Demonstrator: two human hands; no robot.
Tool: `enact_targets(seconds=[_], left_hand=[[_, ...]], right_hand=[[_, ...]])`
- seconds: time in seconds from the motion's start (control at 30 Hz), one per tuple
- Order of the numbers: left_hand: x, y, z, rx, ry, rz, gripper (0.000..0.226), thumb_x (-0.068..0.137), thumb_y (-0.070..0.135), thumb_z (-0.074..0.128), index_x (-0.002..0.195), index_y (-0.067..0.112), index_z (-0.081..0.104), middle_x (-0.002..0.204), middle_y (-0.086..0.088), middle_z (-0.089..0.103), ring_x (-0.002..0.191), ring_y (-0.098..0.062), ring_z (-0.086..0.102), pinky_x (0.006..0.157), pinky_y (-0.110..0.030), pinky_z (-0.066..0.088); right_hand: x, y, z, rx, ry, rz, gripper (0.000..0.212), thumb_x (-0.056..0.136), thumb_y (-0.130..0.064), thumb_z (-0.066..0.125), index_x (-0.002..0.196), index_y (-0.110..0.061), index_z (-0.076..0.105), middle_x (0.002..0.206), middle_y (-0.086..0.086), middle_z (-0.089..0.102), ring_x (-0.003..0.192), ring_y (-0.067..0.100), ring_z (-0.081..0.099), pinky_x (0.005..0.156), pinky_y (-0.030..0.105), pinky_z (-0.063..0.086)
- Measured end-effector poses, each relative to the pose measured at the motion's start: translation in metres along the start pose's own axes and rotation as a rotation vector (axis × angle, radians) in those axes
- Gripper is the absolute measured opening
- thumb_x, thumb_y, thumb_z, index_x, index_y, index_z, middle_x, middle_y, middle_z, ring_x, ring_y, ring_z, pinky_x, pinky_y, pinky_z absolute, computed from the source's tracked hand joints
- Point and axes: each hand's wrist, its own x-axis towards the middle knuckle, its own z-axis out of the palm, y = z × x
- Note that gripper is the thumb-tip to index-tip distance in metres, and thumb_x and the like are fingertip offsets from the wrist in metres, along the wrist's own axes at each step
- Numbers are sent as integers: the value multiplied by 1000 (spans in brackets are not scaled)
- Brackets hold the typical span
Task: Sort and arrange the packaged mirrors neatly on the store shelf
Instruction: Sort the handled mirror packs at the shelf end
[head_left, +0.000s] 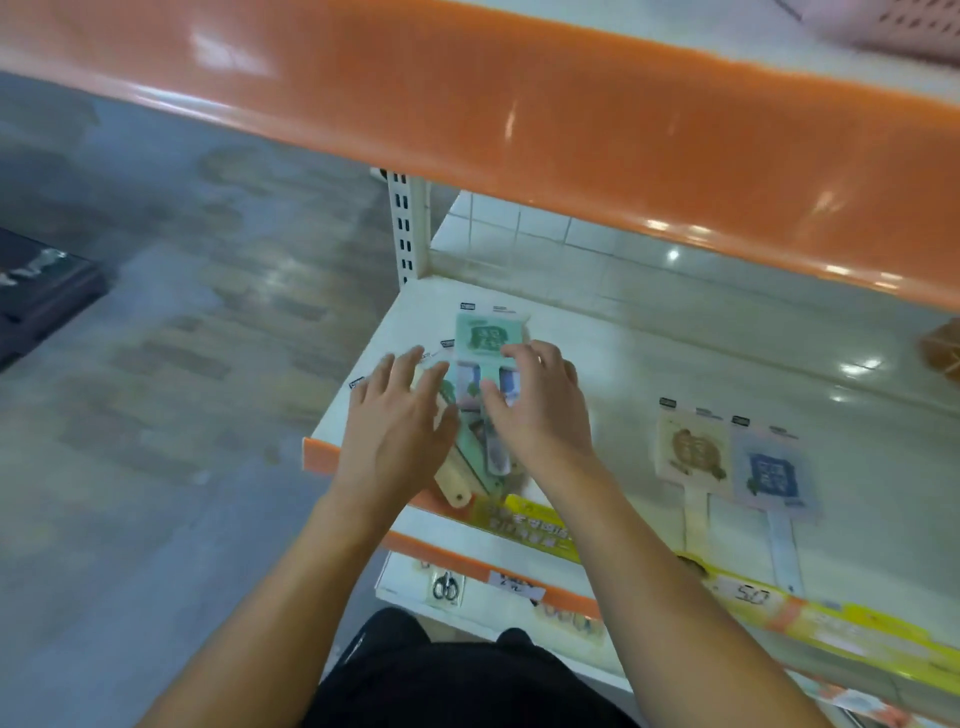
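A loose pile of packaged hand mirrors (480, 387) lies at the left end of the white shelf (623, 364); a green one (485, 335) tops the far side, and a cream handle (457, 488) sticks out over the front edge. My left hand (397, 421) lies over the pile's left side with fingers spread and straight. My right hand (537, 402) hovers over the pile's right side, fingers bent loosely; whether it pinches a package cannot be made out through the blur. Two more mirrors lie side by side to the right, a cream one (693, 449) and a blue one (774, 475).
An orange shelf lip (571, 135) overhangs close above the hands. A slotted upright post (405, 228) stands at the shelf's left end. Yellow price strips (540, 525) run along the front edge. Packaged scissors (445, 586) hang on the shelf below. Grey floor lies to the left.
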Motion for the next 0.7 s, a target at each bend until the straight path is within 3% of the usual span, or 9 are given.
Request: enact_targets(seconds=[0.17,0.33,0.5,0.7], left_hand=[[14,-26,-3,-1,-29,48,50,86,33,62,133,19,51,144,-13,44,134,-40,36,105,-51,32],[25,-40,-3,-13,-56,91,48,84,35,54,130,19,54,142,-15,46,132,-41,39,101,-51,36],[34,-47,-3,-7,-106,110,53,87,36,60,136,23,47,149,-13,35,139,-36,27,107,-48,28],[39,-51,-5,-50,-124,91,53,85,36,61,135,23,47,149,-12,35,139,-35,27,107,-47,27]], right_hand=[[22,-16,19,-70,34,49,50,89,-46,57,132,-21,54,140,3,44,125,26,42,97,41,44],[30,-28,32,-114,60,70,51,88,-50,58,130,-21,55,138,6,44,122,29,42,98,40,42],[32,-33,42,-151,70,91,53,88,-53,58,129,-21,56,143,8,39,126,31,37,100,42,38],[38,-34,45,-187,36,104,52,88,-53,57,128,-22,56,138,6,45,117,31,43,96,41,41]])
